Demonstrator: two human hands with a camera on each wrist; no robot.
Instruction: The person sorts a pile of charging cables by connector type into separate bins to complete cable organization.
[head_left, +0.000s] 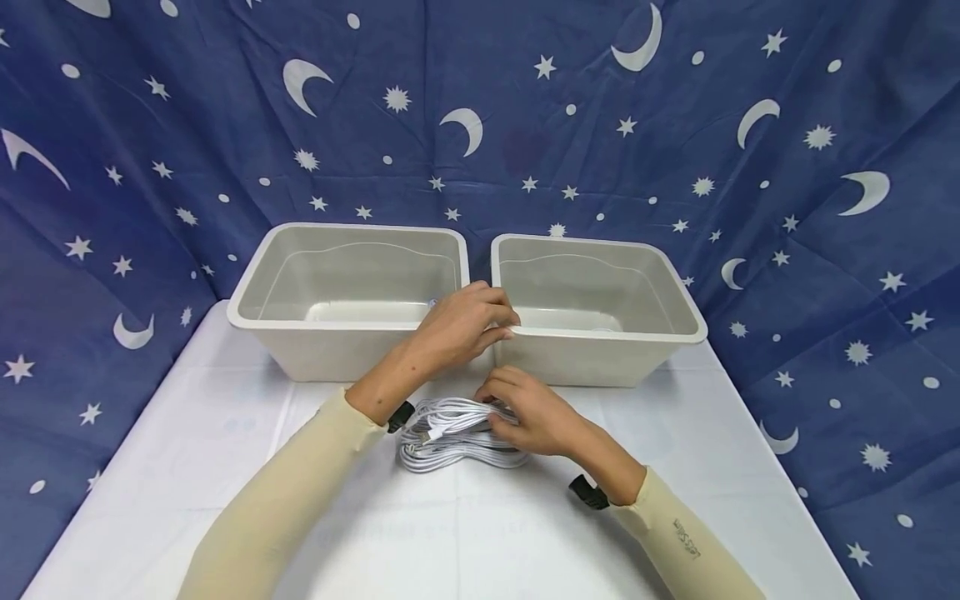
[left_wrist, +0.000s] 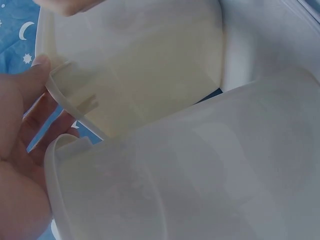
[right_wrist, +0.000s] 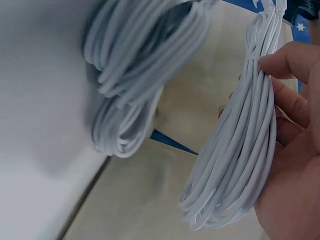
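Note:
My left hand [head_left: 463, 323] reaches over the gap between two pale grey plastic bins. Its thumb and fingers grip the rim of the right bin [head_left: 600, 337] at the near inner corner; the left wrist view shows the thumb [left_wrist: 36, 75] on that rim. Just in front of the bins, my right hand [head_left: 536, 414] holds a coiled white cable [right_wrist: 232, 135], thumb on one side and fingers behind it. More coiled white cables [head_left: 465, 454] lie on the table beside and under it, with a plug end showing among the loops.
The left bin [head_left: 337, 325] stands beside the right one, its inner end partly covered by my left hand. Both stand on a white-covered table [head_left: 420, 542]. A blue cloth [head_left: 517, 108] with moons and stars hangs behind and along both sides.

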